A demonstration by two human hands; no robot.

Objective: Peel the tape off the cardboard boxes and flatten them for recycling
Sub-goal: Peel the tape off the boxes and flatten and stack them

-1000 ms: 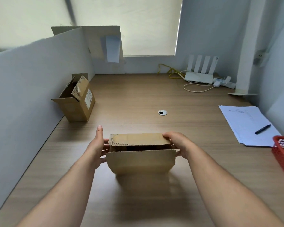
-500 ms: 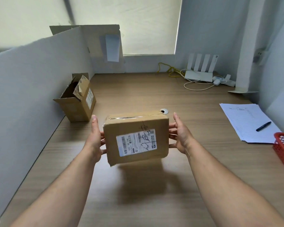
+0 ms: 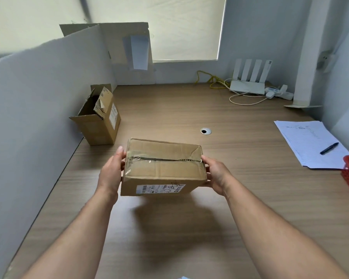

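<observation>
— Both hands, left hand (image 3: 111,174) and right hand (image 3: 216,174), grip the taped box (image 3: 163,170) by its ends, thumbs on top; I see it held clear of the desk (image 3: 189,234), toward its front edge.
— And the room?
— I see an open box (image 3: 99,121) by the left partition (image 3: 38,117), papers (image 3: 306,137) and pen (image 3: 329,148) at the right edge, router (image 3: 248,86) at the back.

Office: wood desk (image 3: 240,188) w/ partition (image 3: 38,107), router (image 3: 248,85), papers (image 3: 308,143), pen (image 3: 329,148).
</observation>
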